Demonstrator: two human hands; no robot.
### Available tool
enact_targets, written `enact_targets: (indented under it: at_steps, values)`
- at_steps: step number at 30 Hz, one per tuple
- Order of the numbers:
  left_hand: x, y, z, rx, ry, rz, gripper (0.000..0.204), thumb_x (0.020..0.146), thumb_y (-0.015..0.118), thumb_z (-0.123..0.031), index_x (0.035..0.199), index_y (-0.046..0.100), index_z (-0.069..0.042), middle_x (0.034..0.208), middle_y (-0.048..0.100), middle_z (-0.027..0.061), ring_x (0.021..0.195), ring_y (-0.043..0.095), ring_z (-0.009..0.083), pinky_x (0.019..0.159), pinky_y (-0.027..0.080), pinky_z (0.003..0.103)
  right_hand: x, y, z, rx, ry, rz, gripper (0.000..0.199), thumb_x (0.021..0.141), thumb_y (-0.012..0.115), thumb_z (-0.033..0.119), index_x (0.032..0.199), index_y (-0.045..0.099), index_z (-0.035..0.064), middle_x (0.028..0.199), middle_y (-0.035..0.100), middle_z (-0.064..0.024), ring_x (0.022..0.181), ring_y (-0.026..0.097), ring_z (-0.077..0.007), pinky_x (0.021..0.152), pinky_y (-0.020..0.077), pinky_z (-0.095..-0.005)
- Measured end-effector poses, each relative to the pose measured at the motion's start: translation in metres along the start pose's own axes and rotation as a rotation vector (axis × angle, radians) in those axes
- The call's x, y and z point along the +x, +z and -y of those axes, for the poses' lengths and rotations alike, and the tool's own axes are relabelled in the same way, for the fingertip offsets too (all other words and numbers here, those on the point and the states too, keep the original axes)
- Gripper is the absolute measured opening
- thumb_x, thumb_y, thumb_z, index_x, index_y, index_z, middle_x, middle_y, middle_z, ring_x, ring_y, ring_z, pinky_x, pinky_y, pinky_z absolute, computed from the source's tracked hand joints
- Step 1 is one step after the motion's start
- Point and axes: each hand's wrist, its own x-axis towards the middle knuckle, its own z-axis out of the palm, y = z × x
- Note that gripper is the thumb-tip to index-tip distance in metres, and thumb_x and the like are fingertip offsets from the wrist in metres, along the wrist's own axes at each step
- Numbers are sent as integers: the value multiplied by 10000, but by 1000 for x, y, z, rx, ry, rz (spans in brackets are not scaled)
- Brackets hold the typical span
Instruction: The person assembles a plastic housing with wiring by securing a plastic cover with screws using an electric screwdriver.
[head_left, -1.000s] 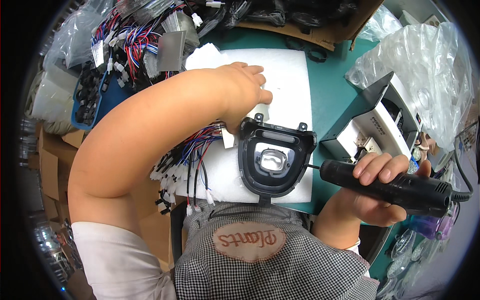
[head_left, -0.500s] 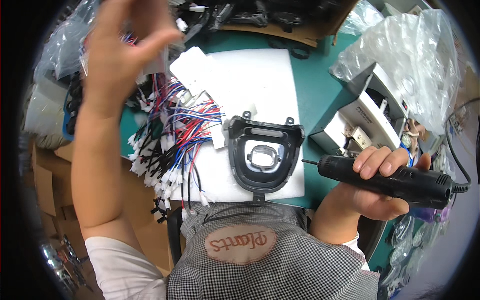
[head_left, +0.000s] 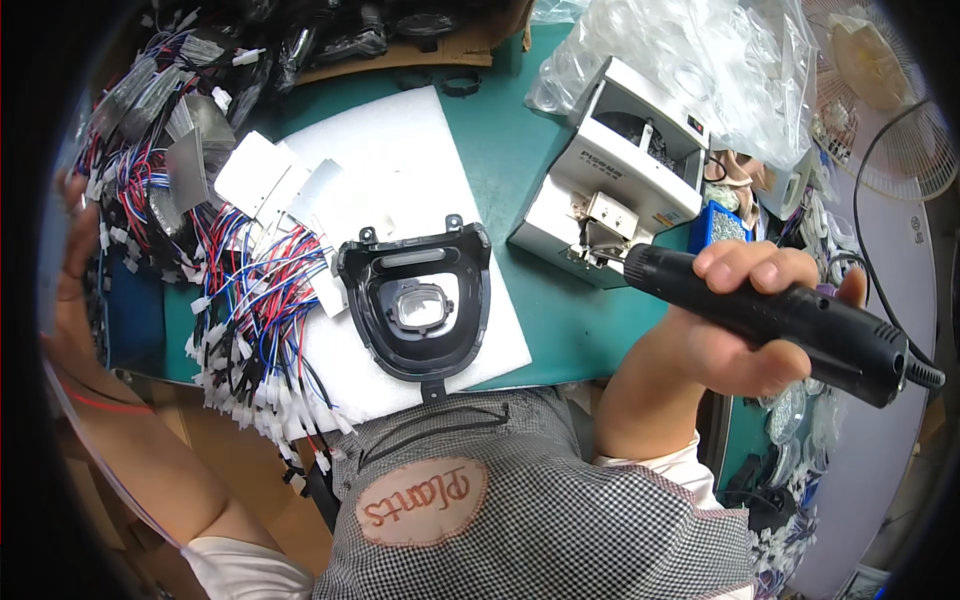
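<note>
A white foam sheet (head_left: 400, 160) covers the middle of the green counter (head_left: 510, 170). On the sheet's near edge lies a black plastic frame (head_left: 420, 310), wires (head_left: 250, 310) beside it. The right hand (head_left: 745, 320) grips a black electric screwdriver (head_left: 780, 315); whether the left hand (head_left: 65, 270), at the counter's left edge, is open I cannot tell.

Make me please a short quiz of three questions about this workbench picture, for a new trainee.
1. True or false: the right hand grips a black electric screwdriver.
2. What lies directly under the black plastic housing? A) white foam sheet B) bare green table C) cardboard box
3. Fill in: the bundle of red, blue and white wires lies to the ____ of the housing, from the person's own side.

Key:
1. True.
2. A, the white foam sheet on the green table.
3. Left. The left hand is raised at the picture's left edge, away from the housing.
</note>
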Motion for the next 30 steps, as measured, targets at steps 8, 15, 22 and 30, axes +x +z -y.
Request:
enact_targets:
  at_steps: [8, 15, 22, 30]
  values:
    - [-61, 43, 15, 238, -213, 222, 1288, 602, 409, -951, 1336, 438, 107, 1216, 584, 240, 1048, 627, 281, 931, 452, 353, -7, 16, -6, -242, 141, -102, 934, 831, 635, 570, 1423, 142, 43, 834, 538, -134, 552, 582, -189, 518, 548, -305]
    - [-78, 73, 8, 179, -234, 377, 954, 775, 491, -693, 1321, 472, 90, 1156, 623, 203, 948, 640, 249, 860, 486, 347, 3, 31, -3, -277, 325, -80, 876, 832, 639, 568, 1395, 227, 39, 803, 552, -109, 541, 557, -167, 500, 498, -299]
    - [-96, 150, 2, 495, -45, 570, 871, 468, 850, -401, 1198, 616, 12, 1106, 624, 143, 1017, 591, 308, 910, 446, 381, -6, 32, -3, 187, 336, 84, 791, 878, 557, 586, 1410, 314, 54, 840, 516, -103, 569, 524, -167, 499, 467, -315]
    - [-111, 211, 8, 719, 109, 407, 739, 492, 874, -302, 1125, 611, -25, 1151, 601, 148, 1195, 494, 382, 1000, 385, 493, -2, 43, 12, 461, 370, 311, 813, 887, 593, 516, 1464, 257, 53, 967, 487, -109, 695, 563, -177, 600, 509, -321]
